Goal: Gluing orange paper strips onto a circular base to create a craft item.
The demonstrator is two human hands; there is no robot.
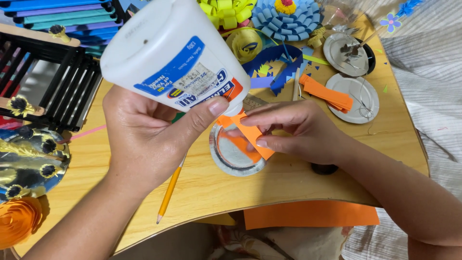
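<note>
White plastic glue bottle point(173, 53) with a blue-and-orange label tilts nozzle-down over a round silver metal lid point(236, 151) on the wooden table point(288, 178), left hand point(144, 139) wrapped around it. Right hand point(293, 130) pinches a folded orange paper strip point(250, 135); the nozzle tip seems hidden behind the thumb.

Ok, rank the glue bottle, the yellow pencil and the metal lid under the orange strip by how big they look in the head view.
1. Glue bottle, though nearest the camera.
2. Yellow pencil.
3. Metal lid, partly covered.
</note>
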